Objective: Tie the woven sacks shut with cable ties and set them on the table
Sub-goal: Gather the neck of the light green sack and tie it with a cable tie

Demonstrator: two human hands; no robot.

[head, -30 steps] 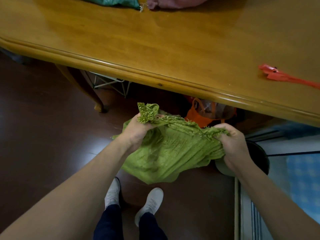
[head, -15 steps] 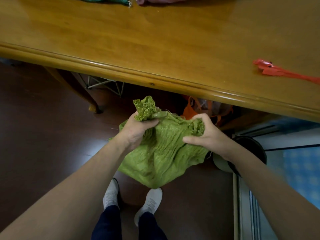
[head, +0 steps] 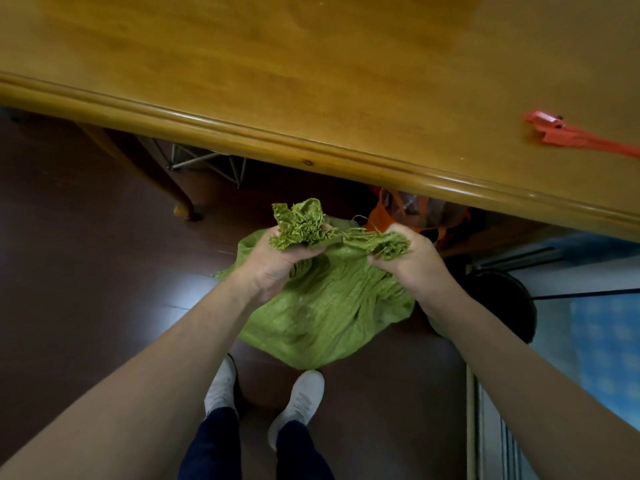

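Glossy dark floor [head: 79,271] under a honey-coloured wooden table [head: 311,81] — curved leg [head: 152,181] at left.

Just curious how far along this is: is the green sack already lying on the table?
No, the green sack hangs below the table edge, its frayed mouth bunched in the left hand and right hand.

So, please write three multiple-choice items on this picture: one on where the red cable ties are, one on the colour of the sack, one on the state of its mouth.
1. Where do the red cable ties lie?
A. on the floor
B. on the table
C. in the left hand

2. What colour is the sack?
A. green
B. blue
C. white

3. How is the sack's mouth?
A. tied with a cable tie
B. spread wide open
C. bunched in both hands, untied

Answers:
1 B, they rest on the wooden top at the right.
2 A, its weave is green.
3 C, the left hand and right hand each grip a frayed bunch.
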